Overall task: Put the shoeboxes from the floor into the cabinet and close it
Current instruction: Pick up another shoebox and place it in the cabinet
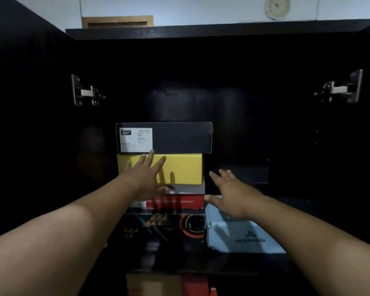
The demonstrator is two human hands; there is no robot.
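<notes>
Both doors of the black cabinet (201, 32) are standing open, their metal hinges (87, 90) showing at left and right. On the shelf (222, 263) a stack of shoeboxes is sitting left of centre: a dark box (179, 137) with a white label on top, a yellow box (184, 168) under it, then a grey-lidded one, a red box (186, 202), and a patterned black box (165, 228) at the bottom. A light blue box (241, 238) is lying just beside the stack on the right. The left hand (144, 178) is reaching in with fingers spread wide and gripping nothing, its fingertips lying over the yellow box front, near the dark box's lower edge. The right hand (231, 197) is also reaching in with fingers loose and apart, empty, hovering over the blue box's back corner. More boxes are showing dimly below the shelf. A clock (277, 7) is hanging on the wall above
</notes>
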